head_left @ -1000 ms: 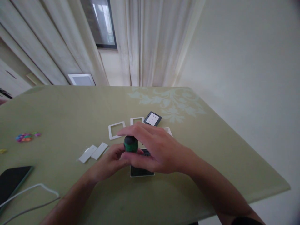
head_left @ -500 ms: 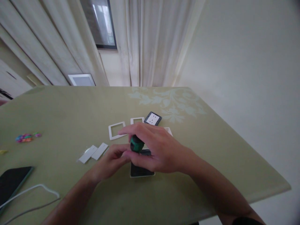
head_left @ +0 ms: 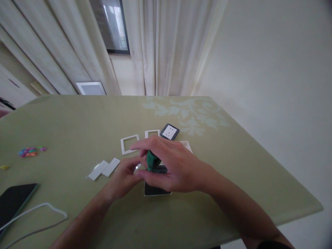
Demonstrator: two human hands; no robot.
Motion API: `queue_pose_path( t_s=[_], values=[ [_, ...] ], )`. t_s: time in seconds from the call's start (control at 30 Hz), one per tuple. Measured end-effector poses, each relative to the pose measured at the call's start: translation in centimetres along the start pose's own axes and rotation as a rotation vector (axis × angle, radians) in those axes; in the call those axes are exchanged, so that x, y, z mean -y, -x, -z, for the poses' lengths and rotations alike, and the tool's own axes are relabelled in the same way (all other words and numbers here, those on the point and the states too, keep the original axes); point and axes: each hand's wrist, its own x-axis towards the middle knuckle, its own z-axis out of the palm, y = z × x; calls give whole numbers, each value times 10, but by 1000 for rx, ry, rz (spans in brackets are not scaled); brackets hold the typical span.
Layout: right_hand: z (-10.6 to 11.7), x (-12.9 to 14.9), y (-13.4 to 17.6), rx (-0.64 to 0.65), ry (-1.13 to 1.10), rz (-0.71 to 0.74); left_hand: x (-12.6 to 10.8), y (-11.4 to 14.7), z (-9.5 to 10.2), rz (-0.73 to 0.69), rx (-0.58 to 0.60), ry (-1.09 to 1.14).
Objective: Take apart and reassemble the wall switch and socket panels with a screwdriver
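My right hand is curled around the green handle of a screwdriver, its index finger stretched to the left. Below it on the table lies a black rectangular panel with a white rim, partly covered by the hand. My left hand is at the panel's upper left, fingers closed, their tips hidden by the right hand. A small shiny spot shows between the hands. The screwdriver's tip is out of sight.
Beyond the hands lie two white frames, a socket module and a white part. To the left are white strips, colourful small pieces, a dark tablet-like device and a white cable.
The screwdriver handle has turned and tilted a little within my right hand. My left fingers have shifted slightly, and a shiny spot now shows between the hands.
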Motion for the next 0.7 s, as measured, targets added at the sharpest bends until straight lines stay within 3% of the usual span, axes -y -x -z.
queue_pose_path(
  t_s=[0.1,0.23,0.47,0.57,0.7],
  values=[
    [0,1,0,-5,5,-2,-2,-2,-7,4,-18,73],
    [0,0,1,-53,17,33,-3,-3,-5,-63,117,75],
    [-2,-3,1,-53,28,48,-6,-1,-15,-15,-130,47],
    [-2,-2,1,-55,22,51,-5,1,-12,24,-83,62],
    [-3,-2,0,-65,23,38,0,2,-8,-33,-32,43]
  ],
)
